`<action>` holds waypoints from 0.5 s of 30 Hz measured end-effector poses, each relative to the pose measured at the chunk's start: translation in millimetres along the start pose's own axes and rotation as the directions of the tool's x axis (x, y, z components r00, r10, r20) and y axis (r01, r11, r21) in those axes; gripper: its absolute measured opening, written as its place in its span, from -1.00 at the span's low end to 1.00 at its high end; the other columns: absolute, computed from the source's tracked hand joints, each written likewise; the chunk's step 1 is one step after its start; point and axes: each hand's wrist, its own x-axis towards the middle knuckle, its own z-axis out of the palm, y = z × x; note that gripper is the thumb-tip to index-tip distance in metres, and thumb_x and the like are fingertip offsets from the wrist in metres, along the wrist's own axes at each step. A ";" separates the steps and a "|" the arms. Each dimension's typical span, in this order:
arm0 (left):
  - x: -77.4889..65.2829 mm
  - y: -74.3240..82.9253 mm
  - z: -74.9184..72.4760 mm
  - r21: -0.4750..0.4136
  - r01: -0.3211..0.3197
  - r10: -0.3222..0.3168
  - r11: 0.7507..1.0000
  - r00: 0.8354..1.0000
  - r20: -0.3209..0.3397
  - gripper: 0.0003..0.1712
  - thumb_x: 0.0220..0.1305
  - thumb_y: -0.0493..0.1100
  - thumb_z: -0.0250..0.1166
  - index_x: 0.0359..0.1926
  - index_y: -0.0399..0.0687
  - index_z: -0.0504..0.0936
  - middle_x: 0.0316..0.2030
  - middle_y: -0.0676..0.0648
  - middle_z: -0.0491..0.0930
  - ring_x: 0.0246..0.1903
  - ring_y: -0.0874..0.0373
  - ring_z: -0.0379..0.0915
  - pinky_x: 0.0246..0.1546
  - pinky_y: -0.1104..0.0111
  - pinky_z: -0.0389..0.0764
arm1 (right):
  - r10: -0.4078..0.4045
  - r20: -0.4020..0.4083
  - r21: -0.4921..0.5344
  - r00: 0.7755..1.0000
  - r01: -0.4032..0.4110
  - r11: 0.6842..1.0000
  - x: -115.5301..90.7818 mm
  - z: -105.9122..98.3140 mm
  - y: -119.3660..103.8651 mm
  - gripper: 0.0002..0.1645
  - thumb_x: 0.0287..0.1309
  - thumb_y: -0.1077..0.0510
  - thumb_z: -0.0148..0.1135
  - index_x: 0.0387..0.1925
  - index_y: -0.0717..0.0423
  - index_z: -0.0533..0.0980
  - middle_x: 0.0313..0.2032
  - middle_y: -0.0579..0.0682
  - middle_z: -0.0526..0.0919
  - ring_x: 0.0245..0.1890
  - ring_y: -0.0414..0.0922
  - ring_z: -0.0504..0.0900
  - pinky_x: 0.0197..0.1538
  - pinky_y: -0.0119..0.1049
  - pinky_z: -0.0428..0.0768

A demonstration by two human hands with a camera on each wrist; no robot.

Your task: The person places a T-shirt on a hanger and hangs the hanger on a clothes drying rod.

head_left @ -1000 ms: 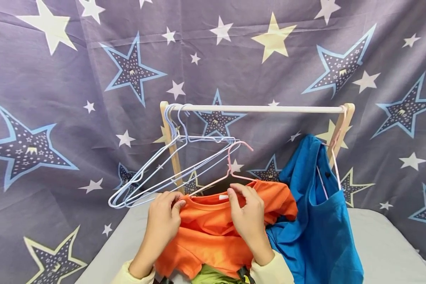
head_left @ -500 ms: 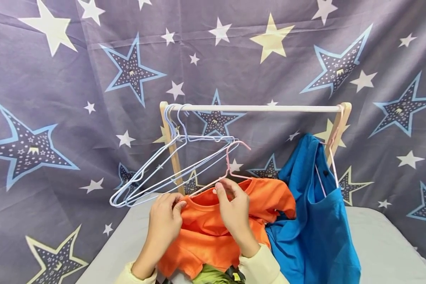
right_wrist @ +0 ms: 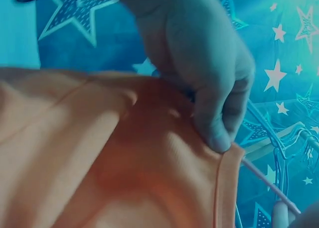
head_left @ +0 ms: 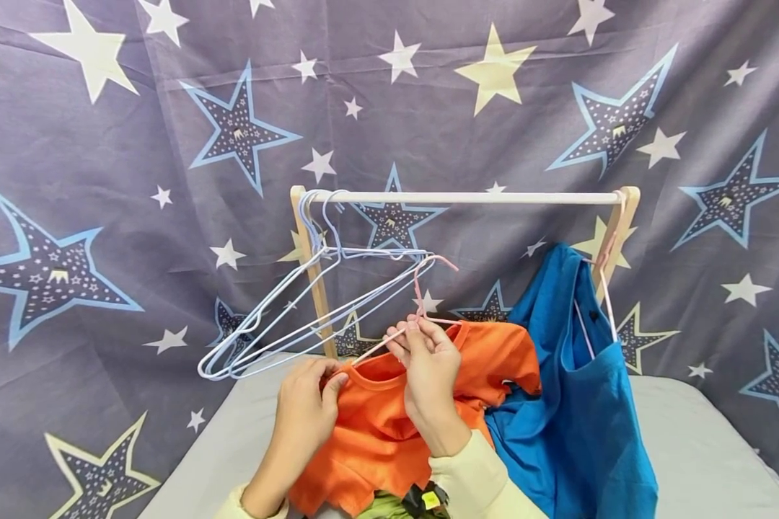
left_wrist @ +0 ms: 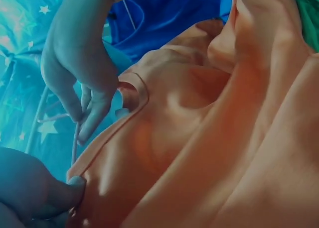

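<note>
An orange T-shirt [head_left: 376,425] is spread in front of me with a pink wire hanger [head_left: 418,288] inside its neck opening; the hook stands up above the collar. My left hand [head_left: 306,404] pinches the collar at its left end, where the hanger's arm enters the shirt. In the right wrist view, the thumb of this hand [right_wrist: 204,63] presses on the neckband. My right hand [head_left: 431,371] pinches the hanger's left arm just below the hook. The left wrist view shows its fingertips [left_wrist: 92,121] on the thin wire, clear of the cloth. Both hanger ends are hidden within the shirt.
Behind is a wooden rack with a white bar [head_left: 487,197]. Several pale blue hangers [head_left: 337,234] hang at its left end. A blue garment [head_left: 597,425] hangs on a pink hanger at the right. Green cloth [head_left: 383,506] lies at the front on the grey-white surface [head_left: 701,440].
My right hand has left the collar's right side, moved left and up, and taken hold of the hanger's arm. My left hand stays at the collar, shifted slightly right.
</note>
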 end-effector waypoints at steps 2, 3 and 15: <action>-0.9 1.3 -4.2 -0.009 0.004 -0.003 1.000 0.999 0.036 -0.84 0.08 -0.35 0.53 -0.34 -0.11 0.72 -0.36 -0.02 0.67 -0.31 0.05 0.57 -0.25 0.13 0.53 | -0.025 0.002 -0.021 1.000 0.025 0.999 0.4 1.8 -0.3 -0.84 0.39 0.44 0.14 -0.05 0.46 0.50 -0.35 0.10 0.68 -0.38 -0.06 0.77 -0.16 -0.15 0.75; -1.0 2.4 -7.1 -0.018 0.009 -0.008 1.000 0.998 0.058 -0.85 0.09 -0.33 0.53 -0.33 -0.08 0.73 -0.36 0.01 0.66 -0.32 0.08 0.57 -0.24 0.15 0.54 | -0.038 0.003 -0.043 0.999 0.038 0.998 0.7 2.2 -0.8 -0.85 0.38 0.43 0.15 -0.06 0.45 0.50 -0.35 0.10 0.68 -0.40 -0.06 0.77 -0.17 -0.17 0.75; 15.1 2.4 -55.0 -0.045 -0.020 0.021 0.999 1.000 0.017 -0.93 0.27 -0.23 0.45 -0.23 -0.07 0.75 -0.42 0.11 0.63 -0.37 0.29 0.53 -0.29 0.33 0.60 | -0.089 0.095 -0.322 0.991 0.116 0.940 9.6 8.5 -42.2 -0.89 0.38 0.40 0.18 -0.11 0.38 0.53 -0.37 0.10 0.68 -0.47 -0.08 0.75 -0.28 -0.29 0.74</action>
